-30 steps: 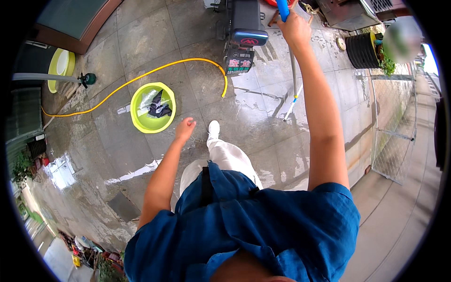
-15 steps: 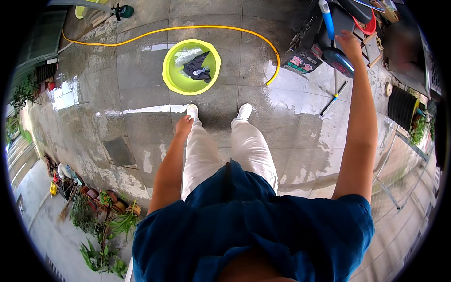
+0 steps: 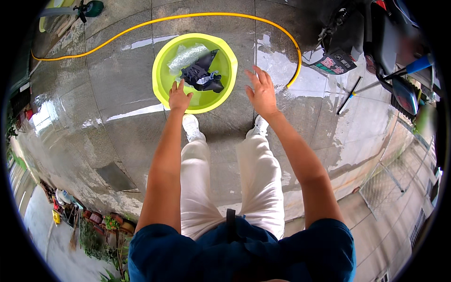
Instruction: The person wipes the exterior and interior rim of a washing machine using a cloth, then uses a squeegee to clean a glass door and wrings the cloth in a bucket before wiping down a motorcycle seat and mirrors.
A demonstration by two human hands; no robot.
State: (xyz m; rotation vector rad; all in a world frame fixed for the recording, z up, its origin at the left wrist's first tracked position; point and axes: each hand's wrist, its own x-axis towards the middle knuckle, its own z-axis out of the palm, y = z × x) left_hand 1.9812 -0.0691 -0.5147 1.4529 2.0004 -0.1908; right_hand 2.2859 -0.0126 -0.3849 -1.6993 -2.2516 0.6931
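Note:
A lime-green basin (image 3: 160, 87) stands on the wet paving just ahead of my feet. In it lie a crumpled black bundle (image 3: 199, 73), whose kind I cannot make out, and a clear, shiny plastic-like sheet (image 3: 188, 57). My left hand (image 3: 180, 98) is over the basin's near-left rim, fingers spread and nothing in them; whether it touches the rim I cannot tell. Just right of the basin my right hand (image 3: 263, 94) hovers with its fingers apart, holding nothing. Off to the right, a floor squeegee with a blue grip (image 3: 419, 64) leans by a parked scooter, its blade (image 3: 350, 95) on the ground.
A yellow hose (image 3: 206, 14) curves behind the basin and ends to its right. The parked scooter (image 3: 394, 37) fills the far right. Potted plants (image 3: 110, 223) line the lower left, and a metal mesh panel (image 3: 383, 183) lies at the right.
My right hand has come away from beside the squeegee's grip to the basin's right side. The squeegee's grip now leans farther right. My left hand has moved forward to the basin's rim.

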